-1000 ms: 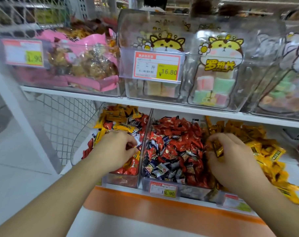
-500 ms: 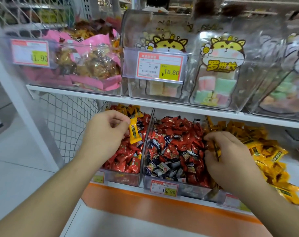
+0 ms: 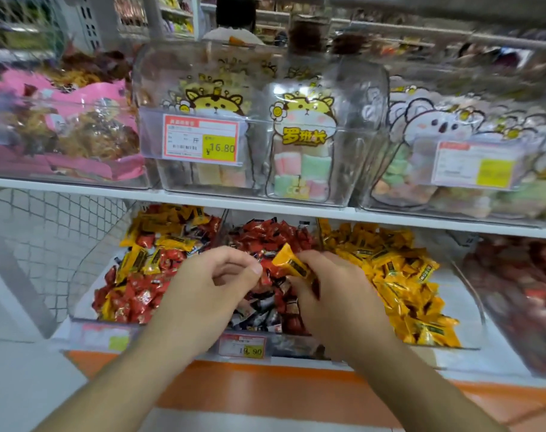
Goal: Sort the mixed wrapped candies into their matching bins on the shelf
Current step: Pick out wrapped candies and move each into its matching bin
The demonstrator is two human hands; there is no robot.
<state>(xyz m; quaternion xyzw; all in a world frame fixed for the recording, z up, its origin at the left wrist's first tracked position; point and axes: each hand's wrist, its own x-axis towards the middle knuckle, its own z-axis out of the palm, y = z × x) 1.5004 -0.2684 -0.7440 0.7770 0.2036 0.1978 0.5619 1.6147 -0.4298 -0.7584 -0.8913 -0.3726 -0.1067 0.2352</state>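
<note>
Sorting far from done: yellow candy held mid-frame

The right hand (image 3: 334,294) pinches a yellow candy (image 3: 292,265) over the middle bin (image 3: 246,338); the left hand (image 3: 212,285) seems curled, empty. The left bin (image 3: 87,319) remains mixed.

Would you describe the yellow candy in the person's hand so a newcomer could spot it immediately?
Find the lower shelf's middle bin, heaped mostly with red candies. Above it, the right hand pinches one yellow wrapped candy, beside the left hand. It is the only yellow piece lifted clear of the heaps.
</note>
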